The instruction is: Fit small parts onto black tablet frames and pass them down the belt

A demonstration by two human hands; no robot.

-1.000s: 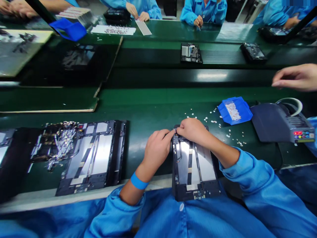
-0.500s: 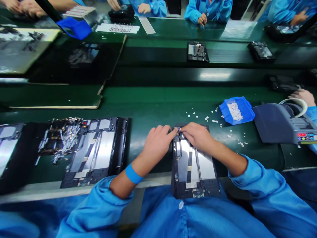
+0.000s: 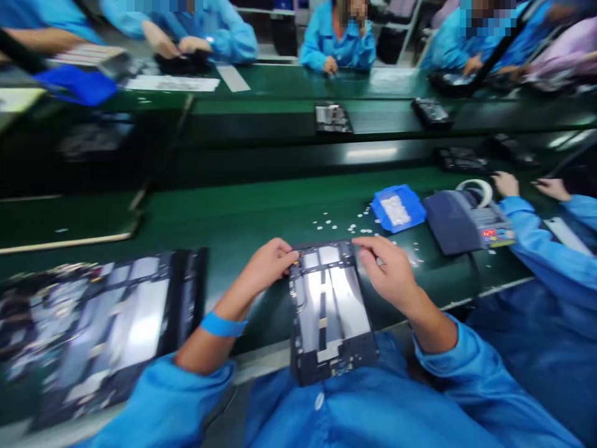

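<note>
An opened tablet (image 3: pixel 333 298), its silvery inner plates and dark cables showing, lies at the table's front edge, its near end against my blue smock. My left hand (image 3: pixel 268 267) is closed on the tablet's far left corner, with the thumb on top and the other fingers partly hidden. At the far right corner is my right hand (image 3: pixel 389 267); its index finger reaches to the edge, thumb apart and other fingers loosely bent. Whether that fingertip presses on the tablet I cannot tell.
Left are another opened tablet (image 3: pixel 135 317) and a blurred heap of small parts (image 3: pixel 41 305). Right stand a blue bin (image 3: pixel 398 208) of white pieces, scattered white bits and a tape dispenser (image 3: pixel 459 221). A co-worker's sleeve (image 3: pixel 536 230) is beyond. Devices lie on the line behind.
My hands have moved apart from the tablet's upper left corner; the right one has gone to the far right corner. The view has swung to the right and up.
</note>
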